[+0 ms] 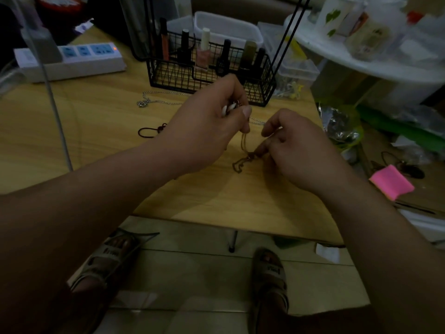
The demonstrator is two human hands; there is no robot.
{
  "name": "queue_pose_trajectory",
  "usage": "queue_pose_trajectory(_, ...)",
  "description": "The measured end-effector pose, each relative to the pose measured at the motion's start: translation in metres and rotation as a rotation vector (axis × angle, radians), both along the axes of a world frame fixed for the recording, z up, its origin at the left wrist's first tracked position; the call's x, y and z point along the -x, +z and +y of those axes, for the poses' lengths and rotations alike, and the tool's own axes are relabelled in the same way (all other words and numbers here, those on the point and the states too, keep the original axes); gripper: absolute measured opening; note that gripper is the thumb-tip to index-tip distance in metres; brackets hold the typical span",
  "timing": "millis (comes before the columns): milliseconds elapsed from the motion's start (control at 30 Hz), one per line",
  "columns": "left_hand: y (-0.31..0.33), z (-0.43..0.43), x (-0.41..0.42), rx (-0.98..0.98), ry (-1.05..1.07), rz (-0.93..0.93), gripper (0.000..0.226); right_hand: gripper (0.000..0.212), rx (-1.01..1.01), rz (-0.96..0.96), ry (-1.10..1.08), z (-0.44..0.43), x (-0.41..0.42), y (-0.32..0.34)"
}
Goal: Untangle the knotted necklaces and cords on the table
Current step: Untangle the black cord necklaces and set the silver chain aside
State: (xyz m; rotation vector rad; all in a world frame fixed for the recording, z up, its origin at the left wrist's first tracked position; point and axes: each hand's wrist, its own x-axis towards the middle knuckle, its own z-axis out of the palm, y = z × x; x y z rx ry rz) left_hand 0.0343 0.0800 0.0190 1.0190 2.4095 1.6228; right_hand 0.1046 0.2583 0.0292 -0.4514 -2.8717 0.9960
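1. Centrally, left hand [212, 126] pinches a gold chain [249, 157] above the wooden table [96, 141]; right hand [296, 150] pinches its lower tangle.
2. Left of centre lie a silver necklace [154, 100] and dark cord [147, 132].

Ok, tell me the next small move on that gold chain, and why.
Probably pick the tangle loose with the right hand, whose fingertips pinch the gold chain at its bunched part, while the left hand holds the upper end raised above the table.
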Motion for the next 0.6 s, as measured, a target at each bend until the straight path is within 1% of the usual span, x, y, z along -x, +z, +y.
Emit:
queue_pose_trajectory(67,-0.001,-0.001,0.001,0.006,-0.003,0.0,0.005,0.02,0.006,-0.007,0.011,0.001,0.002,0.0)
queue_pose_trajectory(167,-0.003,-0.001,0.005,0.04,0.014,-0.021,0.005,0.015,0.058,-0.073,0.042,0.004,0.0,0.001)
queue_pose_trajectory(233,-0.005,-0.001,0.007,0.065,0.041,-0.042,0.005,0.016,0.037,-0.09,0.068,0.008,-0.001,0.0)
queue_pose_trajectory(367,-0.004,-0.001,0.008,0.062,0.056,-0.074,0.006,0.017,-0.064,-0.05,0.154,0.013,-0.004,-0.001)
queue_pose_trajectory(467,-0.003,0.0,0.007,0.069,0.057,-0.073,0.007,0.017,-0.143,-0.087,0.239,0.014,-0.006,0.001)
queue_pose_trajectory(600,-0.005,0.001,0.008,0.071,0.054,-0.068,0.007,0.014,-0.277,-0.117,0.277,0.013,-0.005,0.003)
